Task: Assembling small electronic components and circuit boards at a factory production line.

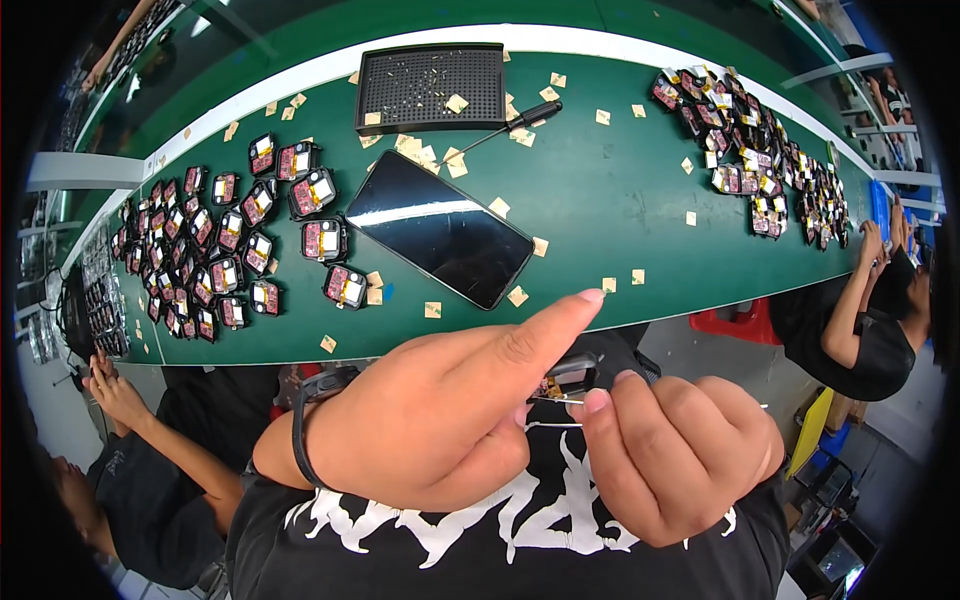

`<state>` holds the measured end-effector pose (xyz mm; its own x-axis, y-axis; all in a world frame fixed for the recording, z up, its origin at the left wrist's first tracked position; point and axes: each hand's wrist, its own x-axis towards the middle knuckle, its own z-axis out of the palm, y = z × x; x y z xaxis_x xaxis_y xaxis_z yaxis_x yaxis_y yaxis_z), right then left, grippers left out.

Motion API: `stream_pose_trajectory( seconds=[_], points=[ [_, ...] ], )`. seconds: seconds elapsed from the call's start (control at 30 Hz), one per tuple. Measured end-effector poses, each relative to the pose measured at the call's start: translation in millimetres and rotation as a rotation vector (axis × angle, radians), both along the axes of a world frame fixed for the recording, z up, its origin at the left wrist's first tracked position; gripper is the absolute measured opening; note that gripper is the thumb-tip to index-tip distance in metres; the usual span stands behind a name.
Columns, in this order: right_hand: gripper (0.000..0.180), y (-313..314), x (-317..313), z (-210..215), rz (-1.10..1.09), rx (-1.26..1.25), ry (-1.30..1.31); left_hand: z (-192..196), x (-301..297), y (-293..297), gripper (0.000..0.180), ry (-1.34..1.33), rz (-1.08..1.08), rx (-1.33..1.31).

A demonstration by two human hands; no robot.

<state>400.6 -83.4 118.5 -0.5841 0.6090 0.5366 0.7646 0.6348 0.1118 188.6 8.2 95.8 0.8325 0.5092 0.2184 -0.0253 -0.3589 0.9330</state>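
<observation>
Tweezers meet the small module, close above our lap.
Our left hand (440, 420) pinches the small module (562, 380); right hand (680, 450) fingers squeeze the tweezers (553, 412) — we keep both steady.

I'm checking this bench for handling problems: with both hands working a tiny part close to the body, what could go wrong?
1. The left hand and right hand work the small dark module with thin metal tweezers off the green bench top; if dropped, it may land in the lap.
2. The flat black phone lies bare among loose tan paper squares, which could stick to it.
</observation>
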Motion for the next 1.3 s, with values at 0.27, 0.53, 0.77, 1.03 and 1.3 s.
stream_pose_trajectory(
  seconds=[0.27,0.53,0.77,1.03,1.3],
  points=[
    [0.006,0.8,4.8,-0.1,0.041,-0.069,-0.016,-3.2,2.6,2.8,0.075,0.018,-0.048,-0.028],
    [0.005,-2.2,6.2,3.1,0.03,-0.1,-0.026,-0.2,1.0,9.6,0.072,0.019,-0.12,-0.056],
    [0.02,-0.9,34.5,-5.8,-0.192,-0.36,0.453,-15.6,-22.6,12.4,0.056,0.198,0.091,-0.032],
    [0.02,66.5,101.0,-63.8,-0.708,-0.266,0.303,-26.0,-66.3,13.0,0.043,0.228,0.49,-0.29],
    [0.024,121.8,157.6,-112.2,-0.814,-0.274,0.024,-68.8,-120.5,35.4,0.014,0.419,1.028,0.115]
  ],
)
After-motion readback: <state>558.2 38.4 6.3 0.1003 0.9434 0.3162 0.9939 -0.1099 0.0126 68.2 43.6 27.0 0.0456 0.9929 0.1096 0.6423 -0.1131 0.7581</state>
